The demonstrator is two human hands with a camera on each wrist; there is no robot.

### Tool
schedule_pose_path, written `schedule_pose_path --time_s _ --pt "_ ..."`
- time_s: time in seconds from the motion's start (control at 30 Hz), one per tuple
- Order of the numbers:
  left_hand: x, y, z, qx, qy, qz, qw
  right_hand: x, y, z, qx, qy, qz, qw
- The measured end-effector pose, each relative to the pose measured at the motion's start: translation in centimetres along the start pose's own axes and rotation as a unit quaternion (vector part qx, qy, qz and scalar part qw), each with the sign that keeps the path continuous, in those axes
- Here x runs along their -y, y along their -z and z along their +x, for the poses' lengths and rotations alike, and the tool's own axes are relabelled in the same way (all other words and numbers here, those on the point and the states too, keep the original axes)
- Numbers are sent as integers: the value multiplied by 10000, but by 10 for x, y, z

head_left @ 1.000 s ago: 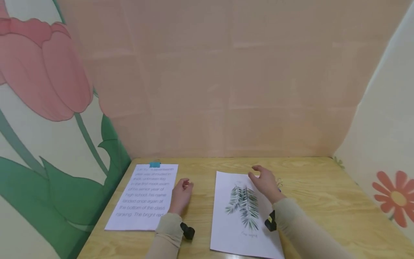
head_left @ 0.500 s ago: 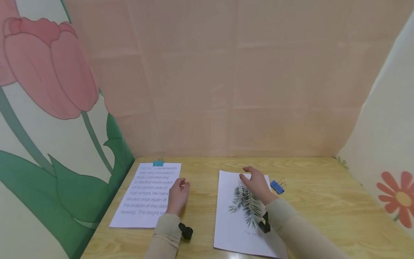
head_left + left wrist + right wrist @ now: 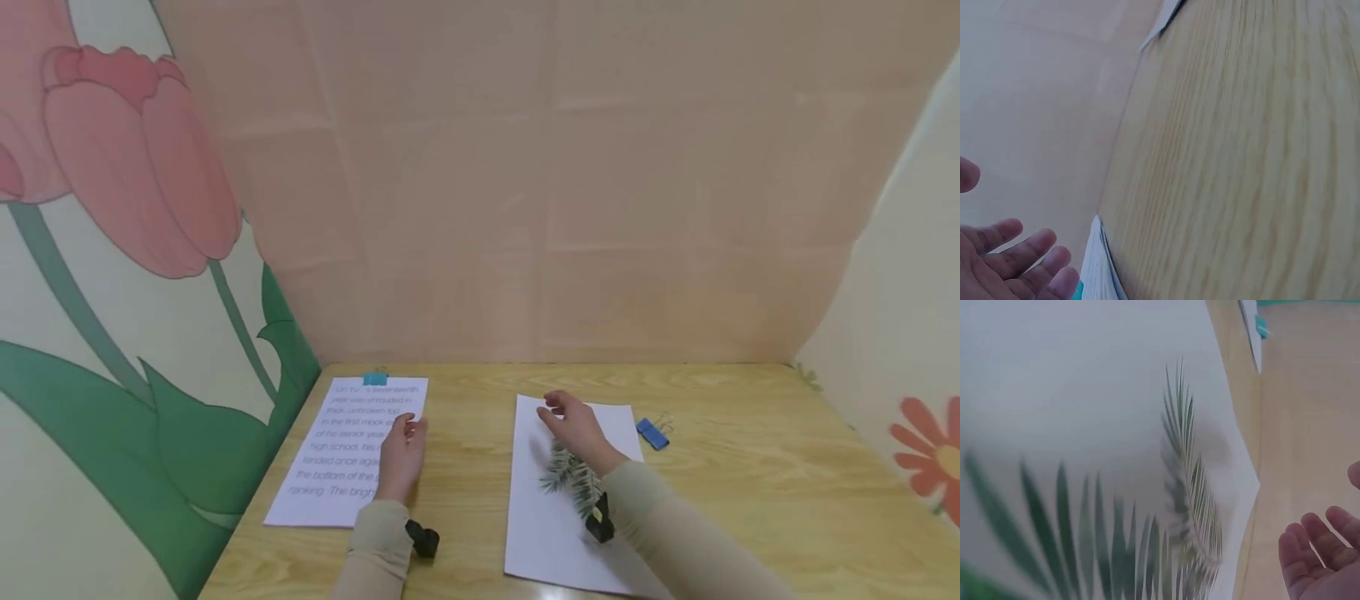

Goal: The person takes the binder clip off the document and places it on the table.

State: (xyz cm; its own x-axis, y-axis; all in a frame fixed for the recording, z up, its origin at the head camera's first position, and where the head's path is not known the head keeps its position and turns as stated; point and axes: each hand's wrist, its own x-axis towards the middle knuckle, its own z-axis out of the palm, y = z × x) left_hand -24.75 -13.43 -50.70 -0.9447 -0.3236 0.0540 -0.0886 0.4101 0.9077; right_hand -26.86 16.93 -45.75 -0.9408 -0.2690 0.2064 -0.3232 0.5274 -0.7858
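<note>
Hovering over the right edge of a stack of printed sheets [image 3: 330, 467] is my left hand [image 3: 402, 458], its fingers loosely bent and holding nothing. A teal binder clip [image 3: 375, 379] grips the top of that stack. My right hand [image 3: 577, 429], also holding nothing, is above the upper part of a second paper stack [image 3: 536, 525]. This one bears a picture of green palm leaves [image 3: 573, 479], partly covered by the hand and wrist. Off its upper right edge lies a blue binder clip [image 3: 652, 434] on the table. Both wrist views show relaxed, parted fingers.
A wood-grain table [image 3: 465, 500] carries both stacks, with a strip of bare wood between them. Behind it hangs a pinkish cloth [image 3: 540, 208]. Walls with painted flowers, including a pink tulip [image 3: 135, 167], stand at both sides.
My right hand has moved left across the palm-leaf sheets, uncovering the blue binder clip. The left hand has shifted left over the printed sheets' edge. The head view has turned slightly left.
</note>
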Motion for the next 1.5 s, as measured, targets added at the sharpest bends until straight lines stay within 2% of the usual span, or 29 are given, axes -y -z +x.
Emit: schedule_pose_path --time_s 0.1,0.13,0.23,0.33,0.4,0.7,0.83,1.07,1.37,1.5 --pt "7 8 0 -75 10 149 9999 -16 -35 22 -257 -459 -560 9970" --pt "10 10 1 -122 36 192 9997 -18 -44 25 -441 -490 -634 9958" --pt "16 17 3 -302 -11 330 9990 -15 -55 29 -445 -366 -655 9962" --pt "20 22 6 -373 97 317 9988 -9 -58 29 -303 -286 -415 9983" --pt "22 25 6 -347 163 340 9987 -6 -62 30 -240 -392 -263 9986" --pt "31 33 6 -364 200 388 9984 3 -79 34 31 -779 -140 9969" --pt "32 37 6 -299 386 390 9980 4 -86 37 32 -771 -113 9970" --pt "38 46 8 -445 298 550 9970 12 -100 42 154 -788 40 9968" --pt "42 61 13 -449 563 772 9944 16 -114 51 259 -636 211 9974" --pt "45 68 15 -458 570 862 9936 18 -119 54 272 -584 279 9975"
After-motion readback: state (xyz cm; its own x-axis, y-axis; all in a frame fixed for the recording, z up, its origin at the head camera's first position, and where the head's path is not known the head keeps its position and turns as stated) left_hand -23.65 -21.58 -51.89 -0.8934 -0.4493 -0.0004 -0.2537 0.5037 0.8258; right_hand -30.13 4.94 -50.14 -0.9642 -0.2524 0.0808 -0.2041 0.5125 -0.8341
